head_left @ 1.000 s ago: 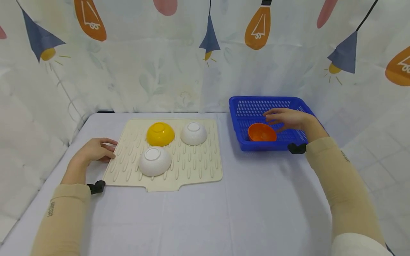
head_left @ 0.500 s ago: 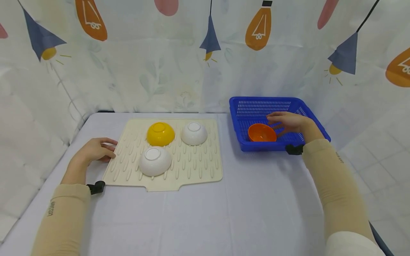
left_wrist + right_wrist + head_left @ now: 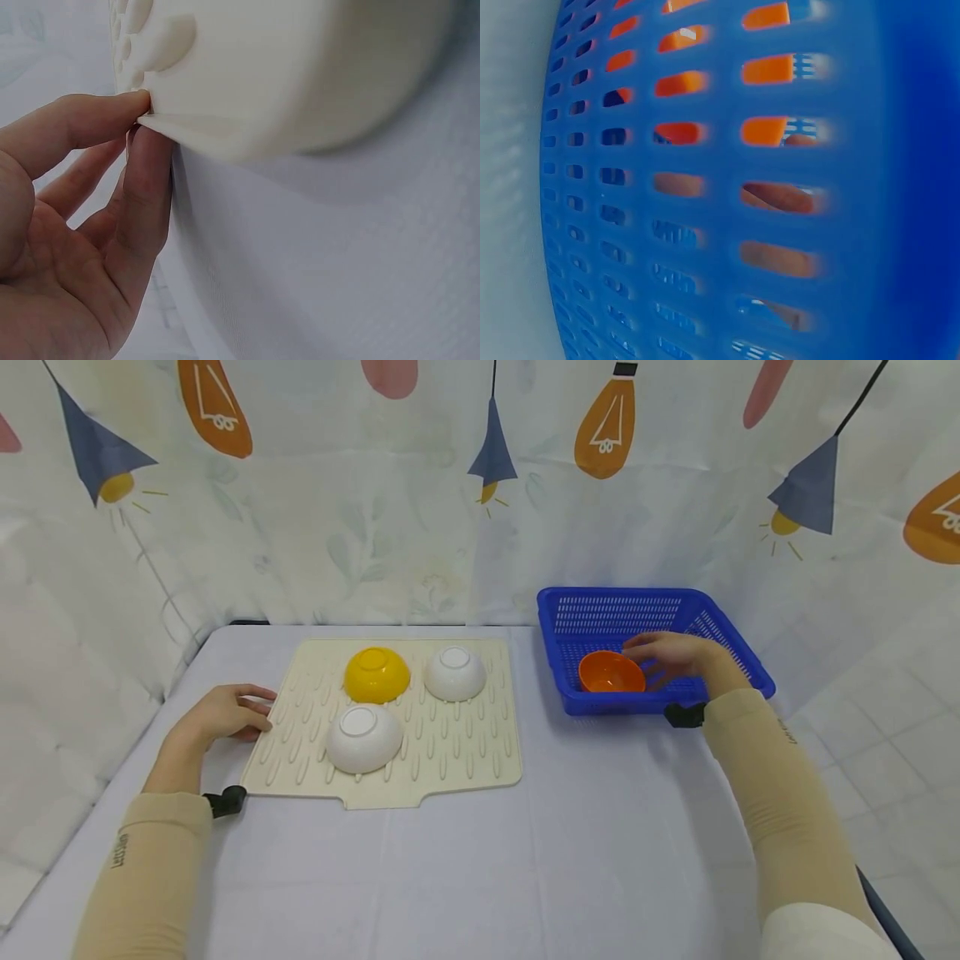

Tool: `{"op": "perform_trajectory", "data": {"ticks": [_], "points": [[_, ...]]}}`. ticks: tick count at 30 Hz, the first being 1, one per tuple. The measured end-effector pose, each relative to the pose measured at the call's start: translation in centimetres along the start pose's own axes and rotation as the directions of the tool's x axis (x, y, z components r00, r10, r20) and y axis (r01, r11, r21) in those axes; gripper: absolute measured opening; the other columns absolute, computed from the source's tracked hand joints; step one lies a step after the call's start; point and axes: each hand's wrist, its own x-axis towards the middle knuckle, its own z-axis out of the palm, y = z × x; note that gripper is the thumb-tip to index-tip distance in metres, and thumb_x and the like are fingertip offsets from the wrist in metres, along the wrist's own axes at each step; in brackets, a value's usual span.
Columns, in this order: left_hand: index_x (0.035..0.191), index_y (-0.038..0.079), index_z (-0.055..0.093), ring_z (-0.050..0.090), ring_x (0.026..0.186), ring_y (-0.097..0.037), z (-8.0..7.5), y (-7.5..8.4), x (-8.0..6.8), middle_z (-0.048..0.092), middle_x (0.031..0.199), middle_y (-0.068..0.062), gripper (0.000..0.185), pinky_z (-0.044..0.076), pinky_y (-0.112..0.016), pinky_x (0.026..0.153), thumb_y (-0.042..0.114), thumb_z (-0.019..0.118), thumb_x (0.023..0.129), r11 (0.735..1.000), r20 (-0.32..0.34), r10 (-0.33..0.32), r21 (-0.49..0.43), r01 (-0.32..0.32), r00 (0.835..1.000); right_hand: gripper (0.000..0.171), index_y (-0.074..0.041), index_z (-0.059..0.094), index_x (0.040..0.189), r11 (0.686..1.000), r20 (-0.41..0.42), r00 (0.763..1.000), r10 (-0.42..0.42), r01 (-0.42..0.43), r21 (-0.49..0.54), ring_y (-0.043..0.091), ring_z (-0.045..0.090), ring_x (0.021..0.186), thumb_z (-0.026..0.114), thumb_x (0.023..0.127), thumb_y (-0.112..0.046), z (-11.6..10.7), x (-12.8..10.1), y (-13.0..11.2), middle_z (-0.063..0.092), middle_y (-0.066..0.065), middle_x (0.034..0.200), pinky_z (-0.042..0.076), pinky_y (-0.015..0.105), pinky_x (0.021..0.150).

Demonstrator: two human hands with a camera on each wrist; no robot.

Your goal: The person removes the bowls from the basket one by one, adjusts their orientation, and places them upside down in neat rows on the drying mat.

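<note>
My left hand (image 3: 225, 714) pinches the left edge of a cream draining mat (image 3: 450, 752). In the left wrist view the thumb (image 3: 90, 124) lies on the mat's upper face and a finger (image 3: 146, 202) beneath its edge. Upside down on the mat sit a yellow bowl (image 3: 377, 677) and two white bowls, one nearer (image 3: 363, 742) and one farther right (image 3: 454, 675). An orange bowl (image 3: 611, 673) stands mouth up in a blue basket (image 3: 656, 703). My right hand (image 3: 675, 656) reaches in, fingers loosely bent at the bowl's right rim. The basket wall (image 3: 727, 165) partly hides hand and bowl in the right wrist view.
The basket stands at the table's back right, its near wall in front of the right hand. A white cloth (image 3: 450, 877) covers the table. A patterned curtain (image 3: 427, 527) hangs right behind mat and basket.
My right hand has lowered and come closer to the orange bowl's right side. The bowl has shifted very slightly left. My left hand keeps its place on the mat.
</note>
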Motion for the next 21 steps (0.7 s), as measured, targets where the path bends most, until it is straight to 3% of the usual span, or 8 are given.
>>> {"op": "perform_trajectory", "data": {"ticks": [9,21], "points": [[0.144,-0.014,0.041,0.065,0.082,-0.014,0.05,-0.03,-0.09,0.059,0.118,-0.024,0.066,0.060,-0.030,0.070,0.000,0.074,0.088,1.000,-0.005,0.013,-0.001,-0.013,1.000,0.059,-0.001,0.028,0.158,0.998,0.029,1.000,-0.001,0.002,-0.055,0.052,0.041,0.135,0.052,0.108,-0.020,0.19,0.33,0.36,0.029,0.032,0.155,0.050,0.055,0.101],[0.145,-0.014,0.040,0.065,0.082,-0.014,0.07,-0.41,0.06,0.059,0.119,-0.024,0.067,0.060,-0.030,0.070,0.000,0.074,0.088,1.000,-0.001,0.018,0.002,-0.018,1.000,0.064,-0.006,0.030,0.160,0.998,0.028,1.000,0.000,0.002,-0.065,0.043,0.046,0.124,0.055,0.101,-0.004,0.79,0.64,0.55,0.030,0.030,0.153,0.050,0.053,0.103]]}}
